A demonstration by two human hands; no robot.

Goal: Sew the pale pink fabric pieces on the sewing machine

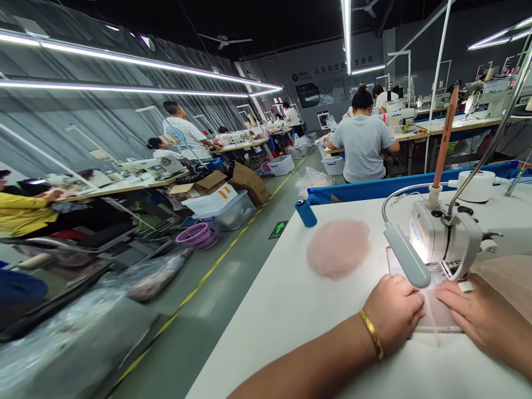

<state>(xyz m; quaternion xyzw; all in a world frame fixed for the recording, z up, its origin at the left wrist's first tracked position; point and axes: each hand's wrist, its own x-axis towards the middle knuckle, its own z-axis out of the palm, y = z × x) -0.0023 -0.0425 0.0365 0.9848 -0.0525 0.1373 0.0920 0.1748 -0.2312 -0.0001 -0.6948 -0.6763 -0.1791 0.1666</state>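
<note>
My left hand (393, 313), with a gold bracelet and a ring, rests curled on the left edge of a small pink fabric piece (436, 313) on the white table (291, 310). My right hand (477, 316) lies flat on the fabric's right side, fingers stretched toward the needle area. Both hands press the fabric down just in front of the white sewing machine head (440, 235). A grey lamp arm (407, 255) partly hides the fabric's far end.
A round stack of pink fabric pieces (337, 248) and a blue thread spool (306, 213) sit farther back on the table. An aisle with a yellow line (216, 266) runs along the left. Other people sew at tables beyond, one in a grey shirt (363, 145).
</note>
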